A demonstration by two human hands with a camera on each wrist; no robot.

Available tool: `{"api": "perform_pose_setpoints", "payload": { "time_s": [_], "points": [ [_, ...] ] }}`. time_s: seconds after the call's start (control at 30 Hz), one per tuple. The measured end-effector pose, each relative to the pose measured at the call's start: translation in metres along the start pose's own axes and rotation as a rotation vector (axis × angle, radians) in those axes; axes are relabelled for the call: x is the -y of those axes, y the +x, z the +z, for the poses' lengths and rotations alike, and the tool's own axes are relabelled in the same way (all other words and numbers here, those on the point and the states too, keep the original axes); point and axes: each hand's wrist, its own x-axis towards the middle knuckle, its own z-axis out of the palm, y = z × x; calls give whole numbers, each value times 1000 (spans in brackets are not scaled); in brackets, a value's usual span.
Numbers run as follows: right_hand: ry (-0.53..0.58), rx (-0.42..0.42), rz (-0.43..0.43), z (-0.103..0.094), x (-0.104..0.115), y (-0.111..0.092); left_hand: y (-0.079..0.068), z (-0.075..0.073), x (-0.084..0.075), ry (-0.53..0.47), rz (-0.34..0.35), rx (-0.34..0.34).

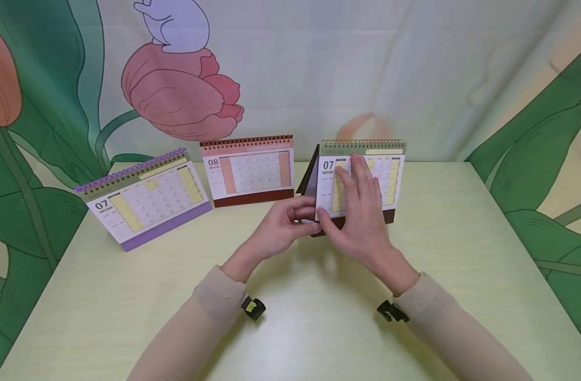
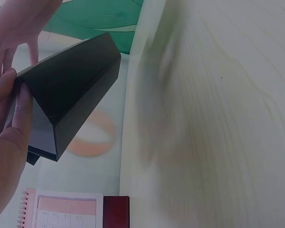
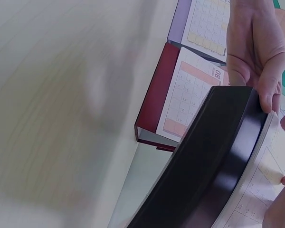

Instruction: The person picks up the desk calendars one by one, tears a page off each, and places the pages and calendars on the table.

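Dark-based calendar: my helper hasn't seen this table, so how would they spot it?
Find the pale table before the floral curtain. Toward the table's far side, go to the rightmost calendar, showing 07. Its base is blackish; the middle calendar has a red base, the left calendar a purple one.

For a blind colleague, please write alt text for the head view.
A left hand pinches the lower left edge of a dark-based desk calendar reading 07 while the right hand rests across its front. To its left on a table stand a red-based calendar reading 08 and a purple-based calendar reading 07.
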Motion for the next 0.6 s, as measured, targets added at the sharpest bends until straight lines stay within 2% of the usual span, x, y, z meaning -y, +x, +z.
{"api": "perform_pose_setpoints", "payload": {
  "time_s": [0.27,0.6],
  "points": [
    [6,2,10,2,-1,-1,0,1,0,17,10,1],
    [-5,21,-17,-2,-2,-1,0,0,0,41,7,-2]
  ]
}}
